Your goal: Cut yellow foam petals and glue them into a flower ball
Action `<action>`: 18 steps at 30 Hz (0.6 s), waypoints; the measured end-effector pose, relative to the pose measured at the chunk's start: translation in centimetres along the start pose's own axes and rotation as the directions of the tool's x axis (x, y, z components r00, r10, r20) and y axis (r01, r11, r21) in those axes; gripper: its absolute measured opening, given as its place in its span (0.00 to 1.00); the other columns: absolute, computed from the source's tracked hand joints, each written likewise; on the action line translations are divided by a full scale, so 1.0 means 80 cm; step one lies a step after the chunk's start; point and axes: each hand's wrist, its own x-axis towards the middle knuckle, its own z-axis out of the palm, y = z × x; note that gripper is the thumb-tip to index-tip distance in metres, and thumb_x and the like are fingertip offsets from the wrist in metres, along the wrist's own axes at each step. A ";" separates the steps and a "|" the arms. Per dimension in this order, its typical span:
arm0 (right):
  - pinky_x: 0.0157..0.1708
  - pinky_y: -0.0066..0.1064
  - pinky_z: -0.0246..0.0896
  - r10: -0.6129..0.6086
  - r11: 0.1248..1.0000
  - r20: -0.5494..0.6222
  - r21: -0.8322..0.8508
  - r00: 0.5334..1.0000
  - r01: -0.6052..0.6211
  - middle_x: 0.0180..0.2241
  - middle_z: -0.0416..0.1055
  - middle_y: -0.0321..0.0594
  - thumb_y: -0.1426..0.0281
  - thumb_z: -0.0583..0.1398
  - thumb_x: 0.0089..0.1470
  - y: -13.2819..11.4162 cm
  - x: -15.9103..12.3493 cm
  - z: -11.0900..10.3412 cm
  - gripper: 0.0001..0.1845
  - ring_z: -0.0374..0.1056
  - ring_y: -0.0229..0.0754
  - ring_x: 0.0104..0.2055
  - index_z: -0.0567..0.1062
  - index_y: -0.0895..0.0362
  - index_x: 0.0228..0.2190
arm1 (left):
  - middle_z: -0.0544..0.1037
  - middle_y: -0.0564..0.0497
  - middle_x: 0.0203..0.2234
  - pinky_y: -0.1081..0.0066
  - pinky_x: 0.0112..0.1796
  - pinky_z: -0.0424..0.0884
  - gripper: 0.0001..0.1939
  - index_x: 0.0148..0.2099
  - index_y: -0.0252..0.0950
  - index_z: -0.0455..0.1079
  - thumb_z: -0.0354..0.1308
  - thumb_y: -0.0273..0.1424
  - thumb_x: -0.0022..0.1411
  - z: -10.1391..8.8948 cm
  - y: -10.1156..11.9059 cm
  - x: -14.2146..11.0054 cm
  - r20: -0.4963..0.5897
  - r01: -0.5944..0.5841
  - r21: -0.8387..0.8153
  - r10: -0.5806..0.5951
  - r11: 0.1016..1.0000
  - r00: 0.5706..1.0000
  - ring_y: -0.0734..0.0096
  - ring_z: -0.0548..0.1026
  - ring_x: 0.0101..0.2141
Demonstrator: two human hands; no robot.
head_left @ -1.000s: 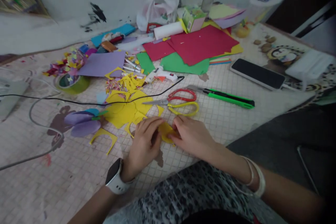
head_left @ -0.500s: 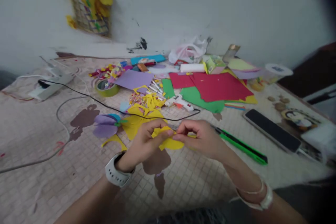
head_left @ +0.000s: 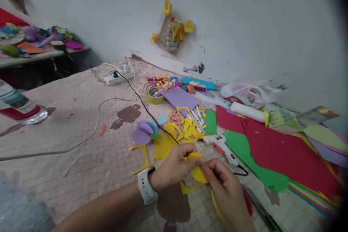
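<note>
My left hand, with a white watch band on its wrist, pinches a rounded yellow paper piece. My right hand grips the same piece at its right edge, fingertips meeting those of the left. Part of the piece is hidden behind the fingers. Under the hands lies a cut yellow paper scrap. Just beyond the left hand are yellow paper sheets and a purple paper flower. A white glue gun rests beyond the right hand. Something curved and yellow shows beside the right palm.
Red paper and green paper spread to the right, near a utility knife. A black cord crosses from the power strip. A tape roll holds small scraps. At left stands a bottle.
My view has swung left, bringing the bottle and a second table into sight. Both hands still hold the yellow paper piece, which is now tilted more upright.
</note>
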 end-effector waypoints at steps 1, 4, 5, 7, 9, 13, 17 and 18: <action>0.22 0.25 0.49 0.007 1.000 -0.041 0.008 0.999 -0.007 0.19 0.56 0.29 0.59 0.58 0.56 0.002 0.000 0.001 0.16 0.53 0.35 0.23 0.65 0.55 0.22 | 0.60 0.57 0.19 0.76 0.23 0.54 0.15 0.25 0.34 0.61 0.58 0.36 0.57 0.000 -0.001 0.000 0.013 0.016 -0.048 -0.016 0.999 1.000 0.78 0.58 0.23; 0.21 0.25 0.49 0.048 0.997 -0.074 0.058 0.996 -0.044 0.19 0.57 0.29 0.58 0.60 0.54 0.006 0.001 0.005 0.16 0.53 0.35 0.22 0.66 0.55 0.22 | 0.61 0.57 0.21 0.75 0.24 0.55 0.15 0.26 0.34 0.62 0.57 0.38 0.59 -0.002 -0.001 0.002 0.049 0.036 -0.104 -0.031 0.994 0.998 0.77 0.58 0.23; 0.20 0.25 0.49 0.062 0.995 -0.053 0.076 0.997 -0.058 0.19 0.58 0.29 0.58 0.60 0.53 0.007 0.001 0.006 0.17 0.53 0.35 0.22 0.66 0.55 0.22 | 0.61 0.56 0.21 0.75 0.24 0.55 0.15 0.26 0.34 0.62 0.56 0.38 0.59 -0.003 -0.002 0.003 0.055 0.035 -0.094 -0.030 0.995 0.998 0.77 0.58 0.24; 0.20 0.25 0.48 0.080 0.991 -0.030 0.106 0.996 -0.076 0.18 0.57 0.29 0.58 0.61 0.53 0.009 0.001 0.007 0.17 0.52 0.34 0.21 0.65 0.55 0.21 | 0.60 0.57 0.20 0.75 0.23 0.54 0.16 0.25 0.34 0.62 0.57 0.38 0.59 -0.004 -0.002 0.003 0.058 0.045 -0.074 -0.041 0.996 0.998 0.78 0.57 0.23; 0.20 0.25 0.49 0.094 0.989 -0.071 0.122 0.993 -0.085 0.17 0.58 0.29 0.58 0.61 0.53 0.013 0.001 0.007 0.17 0.53 0.34 0.21 0.66 0.55 0.21 | 0.58 0.58 0.19 0.75 0.22 0.52 0.17 0.23 0.34 0.60 0.58 0.39 0.58 -0.003 -0.003 0.003 0.050 0.067 -0.085 -0.063 0.994 0.997 0.78 0.56 0.22; 0.22 0.24 0.52 0.109 0.980 -0.102 0.177 0.989 -0.090 0.19 0.61 0.30 0.60 0.62 0.52 0.018 0.002 0.004 0.15 0.56 0.35 0.22 0.68 0.55 0.22 | 0.58 0.58 0.19 0.74 0.23 0.52 0.17 0.23 0.35 0.59 0.56 0.38 0.59 -0.002 0.001 0.001 0.053 0.046 -0.058 -0.043 0.997 0.998 0.78 0.56 0.22; 0.23 0.24 0.54 0.061 0.957 -0.161 0.290 0.985 -0.012 0.20 0.61 0.30 0.63 0.64 0.51 0.017 0.003 0.006 0.15 0.56 0.35 0.24 0.67 0.55 0.21 | 0.56 0.58 0.19 0.74 0.22 0.51 0.17 0.23 0.35 0.57 0.55 0.37 0.60 0.000 0.004 -0.001 0.052 0.048 0.013 -0.049 0.999 0.997 0.78 0.55 0.22; 0.22 0.24 0.54 0.048 0.951 -0.206 0.308 0.977 0.018 0.20 0.61 0.30 0.63 0.64 0.51 0.015 0.003 0.007 0.15 0.57 0.35 0.24 0.66 0.55 0.21 | 0.57 0.58 0.19 0.75 0.22 0.52 0.17 0.23 0.35 0.58 0.55 0.37 0.60 0.001 0.004 -0.002 0.061 0.061 -0.002 -0.061 0.998 0.996 0.78 0.56 0.22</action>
